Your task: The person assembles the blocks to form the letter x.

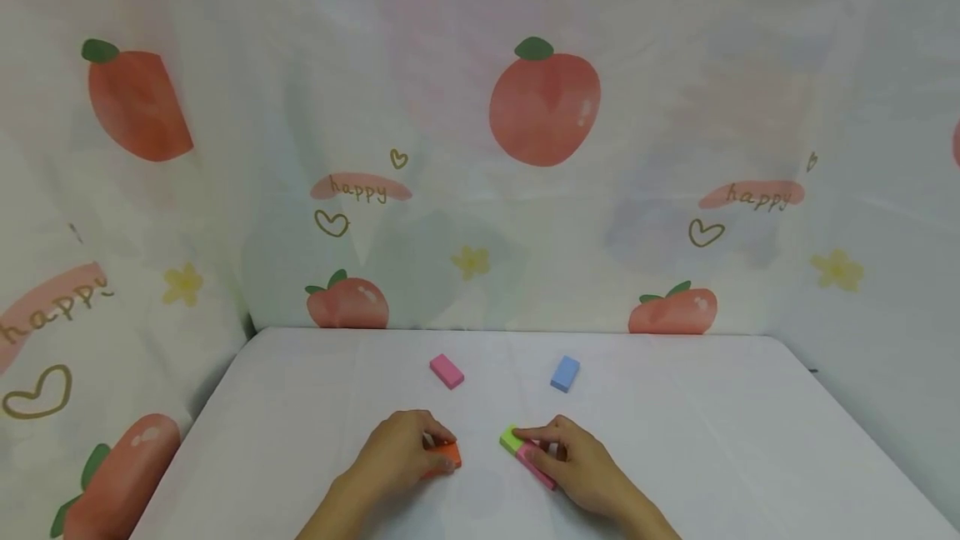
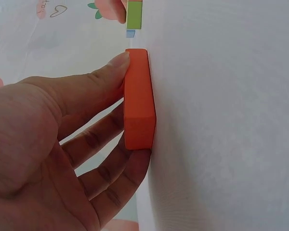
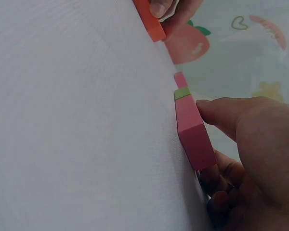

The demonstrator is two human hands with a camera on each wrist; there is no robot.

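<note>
Low over the white table, my left hand (image 1: 401,452) pinches an orange block (image 2: 138,91) between thumb and fingers. The block is on its long narrow side to the camera in the left wrist view, at the table surface. To its right, my right hand (image 1: 585,465) grips a pink block (image 3: 195,130), thumb on one side and fingers curled at the other. A yellow-green block (image 1: 510,440) lies end to end with this pink block, seemingly touching it. The right index fingertip reaches onto the green block in the head view.
Farther back on the white table (image 1: 675,423) lie another pink block (image 1: 447,371), left of centre, and a blue block (image 1: 566,373), right of centre. A fruit-printed curtain (image 1: 442,90) hangs behind the table's far edge and along its sides.
</note>
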